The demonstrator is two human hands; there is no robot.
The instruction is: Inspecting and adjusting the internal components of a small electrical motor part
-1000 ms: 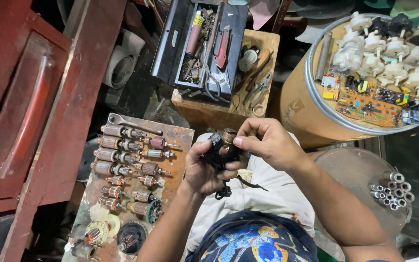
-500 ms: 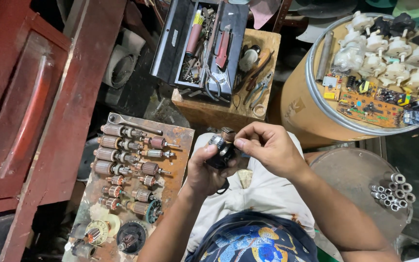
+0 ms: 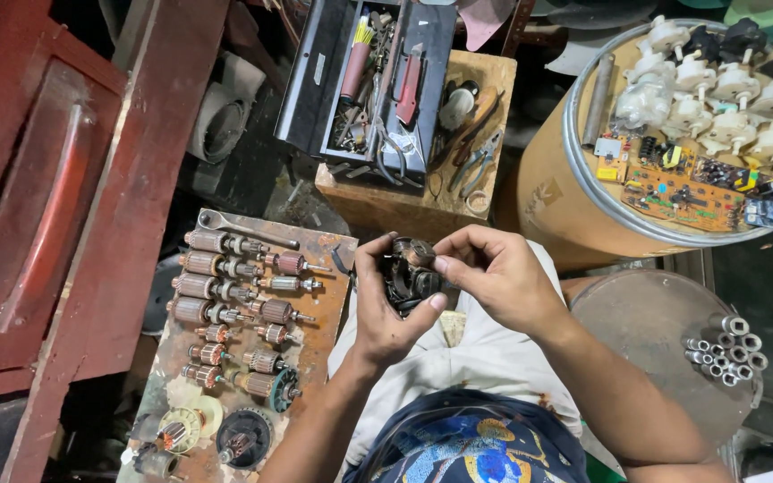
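Observation:
My left hand (image 3: 385, 309) cradles a small dark motor part (image 3: 409, 273) with copper windings, thumb pressed under it. My right hand (image 3: 498, 273) pinches the same part from the right, fingertips on its top and side. Both hands are over my lap, above white shorts and a blue patterned shirt. To the left lies a rusty board (image 3: 328, 259) with several copper-wound motor armatures (image 3: 216, 286) in rows.
An open tool box (image 3: 369, 80) with pliers and screwdrivers sits on a wooden crate (image 3: 440, 197). At right, a drum (image 3: 552, 192) carries circuit boards and white plastic parts. A round stool (image 3: 650, 322) holds short metal tubes (image 3: 726, 349). Red metal frame at left.
Both hands have kept hold of the motor part. My right fingers have shifted a little on it, turning it slightly in my left hand.

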